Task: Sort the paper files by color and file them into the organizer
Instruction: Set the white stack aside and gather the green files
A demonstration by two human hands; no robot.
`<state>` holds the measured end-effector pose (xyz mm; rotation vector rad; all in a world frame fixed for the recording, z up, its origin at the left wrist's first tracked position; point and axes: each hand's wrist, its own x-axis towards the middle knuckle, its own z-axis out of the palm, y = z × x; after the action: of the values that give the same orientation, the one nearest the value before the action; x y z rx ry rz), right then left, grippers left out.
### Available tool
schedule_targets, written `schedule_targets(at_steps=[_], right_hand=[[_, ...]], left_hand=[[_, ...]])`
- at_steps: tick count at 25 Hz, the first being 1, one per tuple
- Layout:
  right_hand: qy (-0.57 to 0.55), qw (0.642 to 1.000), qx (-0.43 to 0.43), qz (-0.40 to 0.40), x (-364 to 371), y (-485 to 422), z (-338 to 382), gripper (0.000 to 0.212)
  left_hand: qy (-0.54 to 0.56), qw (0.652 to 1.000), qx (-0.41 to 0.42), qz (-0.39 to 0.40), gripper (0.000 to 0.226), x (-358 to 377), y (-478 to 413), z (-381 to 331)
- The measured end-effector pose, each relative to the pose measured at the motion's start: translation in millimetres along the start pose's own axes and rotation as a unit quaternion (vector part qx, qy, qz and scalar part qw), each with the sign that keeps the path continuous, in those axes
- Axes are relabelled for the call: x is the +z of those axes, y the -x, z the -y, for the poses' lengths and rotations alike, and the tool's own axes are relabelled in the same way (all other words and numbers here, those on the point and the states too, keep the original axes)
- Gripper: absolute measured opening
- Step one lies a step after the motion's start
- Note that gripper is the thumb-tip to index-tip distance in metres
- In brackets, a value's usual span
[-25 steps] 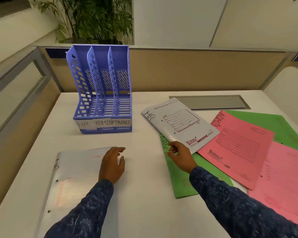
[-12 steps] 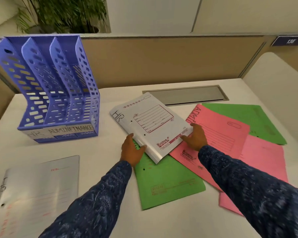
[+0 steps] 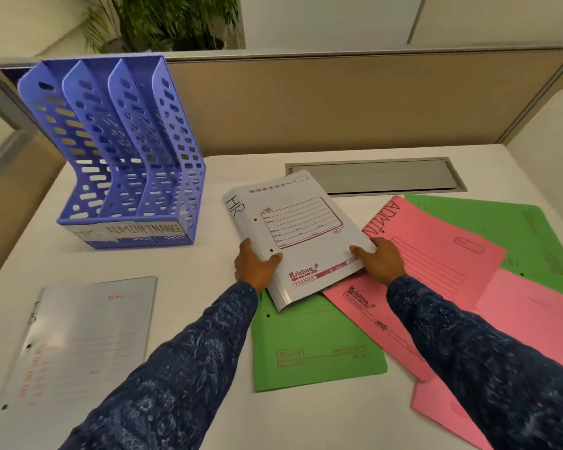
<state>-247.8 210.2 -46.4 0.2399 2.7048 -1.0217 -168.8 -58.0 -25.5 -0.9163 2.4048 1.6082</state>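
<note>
a white surface (image 3: 208,336) seen from above. near the centre, a white file (image 3: 301,235) marked "hr" lies tilted across a pile of coloured files. the left hand (image 3: 255,266) is closed over its near-left edge, thumb on top and fingers out of sight underneath. the right hand (image 3: 379,263) pinches its right edge at the near corner, thumb on top too. the file's near corner curls a little, so it looks lifted there.

under it, toward 6 o'clock, lies a green file (image 3: 316,349). toward 3 o'clock a pink file (image 3: 436,251) marked "admin" overlaps another green file (image 3: 514,235), and a second pink file (image 3: 533,323) lies toward 4 o'clock. a second white file (image 3: 78,345) lies alone at 8 o'clock.

at 10 o'clock stands a blue organizer (image 3: 117,157) with three upright slots, labelled hr, admin and finance; none appears to hold a file.

the file is probably light, glossy card: slippery and floppy. holding two opposite edges, as here, should keep it flat; it would need standing on edge for the hr slot, the leftmost.
</note>
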Motion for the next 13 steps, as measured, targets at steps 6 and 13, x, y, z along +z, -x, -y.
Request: schedule_targets(at_steps=[6, 13], right_hand=[[-0.166, 0.986, -0.015, 0.023, -6, 32, -6, 0.021], [-0.314, 0.942, -0.011, 0.121, -4, 115, -23, 0.018]], left_hand=[[0.085, 0.992, 0.071, -0.054, 0.086, -2, 29, -10], [0.158, 0.977, 0.135, -0.041, 0.079, -47, 90, 16]])
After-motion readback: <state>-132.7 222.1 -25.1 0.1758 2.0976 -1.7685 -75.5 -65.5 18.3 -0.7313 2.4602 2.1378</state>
